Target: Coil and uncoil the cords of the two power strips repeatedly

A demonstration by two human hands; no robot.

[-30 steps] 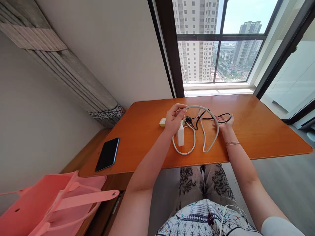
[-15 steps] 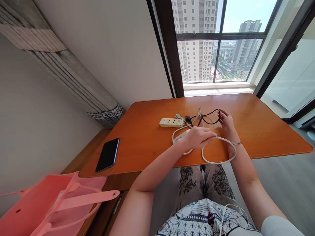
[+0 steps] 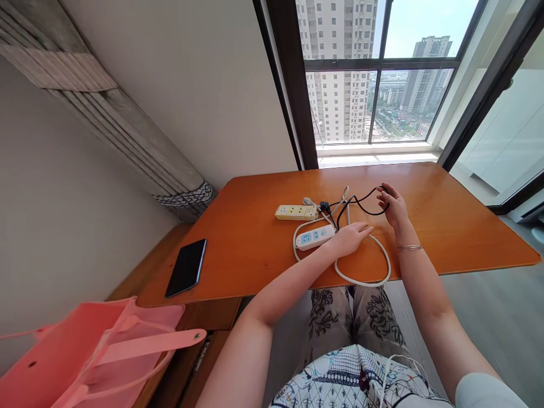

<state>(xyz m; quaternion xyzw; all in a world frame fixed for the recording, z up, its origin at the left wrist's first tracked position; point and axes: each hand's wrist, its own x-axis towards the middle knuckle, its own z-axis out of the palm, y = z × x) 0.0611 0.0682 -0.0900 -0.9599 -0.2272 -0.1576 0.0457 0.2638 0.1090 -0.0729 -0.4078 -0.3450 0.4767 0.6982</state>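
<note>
My right hand pinches a loop of black cable above the back right part of the tabletop. That cable runs left to a black plug. My left hand lies low over the white cable, fingers stretched out, the cable passing by its fingertips. Beside my left wrist is a white power strip with blue-grey sockets, partly covered by the forearm. Farther back sits a cream power strip. The white and black cables cross in a tangle between the strips and my hands.
A dark-screened tablet or phone lies at the left of the orange-brown table. A pink bag stands at the lower left, by the table's edge. Behind the table are a window and a tied curtain.
The white cable loop has dropped and shifted left, and my left hand's fingers have straightened. The white strip shows more fully. My right hand has moved slightly up and right with the black cable.
</note>
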